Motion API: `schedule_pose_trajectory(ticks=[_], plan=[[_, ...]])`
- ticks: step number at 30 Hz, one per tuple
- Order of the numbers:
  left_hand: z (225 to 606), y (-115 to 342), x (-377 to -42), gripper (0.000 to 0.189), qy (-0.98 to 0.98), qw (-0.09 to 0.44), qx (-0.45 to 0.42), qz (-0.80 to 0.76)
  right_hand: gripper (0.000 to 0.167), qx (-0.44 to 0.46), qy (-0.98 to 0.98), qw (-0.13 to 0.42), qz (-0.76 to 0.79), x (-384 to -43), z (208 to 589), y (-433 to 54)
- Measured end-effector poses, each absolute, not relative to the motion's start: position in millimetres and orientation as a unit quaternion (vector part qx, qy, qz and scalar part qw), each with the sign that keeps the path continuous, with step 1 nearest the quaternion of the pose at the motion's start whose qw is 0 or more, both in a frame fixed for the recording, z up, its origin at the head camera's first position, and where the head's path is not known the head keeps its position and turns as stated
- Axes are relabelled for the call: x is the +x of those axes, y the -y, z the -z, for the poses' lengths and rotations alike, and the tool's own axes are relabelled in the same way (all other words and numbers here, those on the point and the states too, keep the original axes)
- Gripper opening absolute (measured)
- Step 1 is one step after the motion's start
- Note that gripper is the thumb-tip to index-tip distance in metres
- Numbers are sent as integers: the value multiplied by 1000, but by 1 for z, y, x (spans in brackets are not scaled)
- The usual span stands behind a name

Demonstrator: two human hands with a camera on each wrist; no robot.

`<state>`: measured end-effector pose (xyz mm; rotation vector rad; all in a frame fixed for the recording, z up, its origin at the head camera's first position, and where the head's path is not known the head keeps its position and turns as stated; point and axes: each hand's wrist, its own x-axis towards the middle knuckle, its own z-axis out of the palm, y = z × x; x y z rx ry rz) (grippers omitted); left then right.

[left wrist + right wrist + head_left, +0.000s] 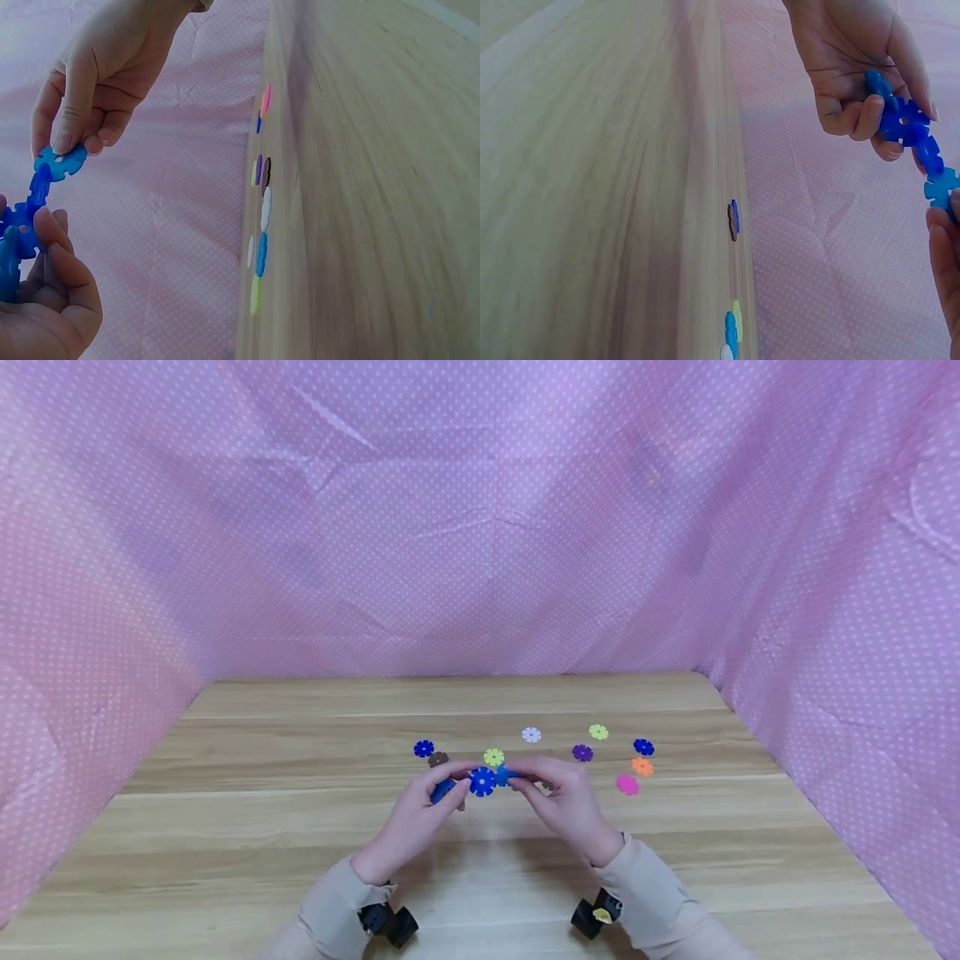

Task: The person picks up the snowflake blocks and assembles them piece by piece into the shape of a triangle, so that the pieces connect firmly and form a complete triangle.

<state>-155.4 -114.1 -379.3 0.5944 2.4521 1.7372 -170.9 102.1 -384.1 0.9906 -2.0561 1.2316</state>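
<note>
A short chain of notched snowflake discs, slotted into each other, is held above the table between both hands. Fingers and thumb of my left hand grip a dark blue disc, and a lighter blue disc sticks out at that end, near the palm. A second dark blue disc links across to a light blue disc. That far disc is pinched between the thumb and fingers of my right hand, which partly cover it in the head view.
Loose snowflake discs lie on the wooden table beyond the hands: dark blue, brown, yellow-green, white. Further right are purple, orange and pink ones. A dotted pink curtain surrounds the table.
</note>
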Motion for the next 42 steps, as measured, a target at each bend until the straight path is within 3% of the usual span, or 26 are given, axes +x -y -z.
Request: schedule_pose_trajectory(ticks=[10,42], plan=[[380,112,-157,40,-813,17,210,-543,27,392,752,307,-432,-174,386,-103],[387,106,-148,33,-841,16,232,-488,26,442,732,287,-432,-169,401,-103]])
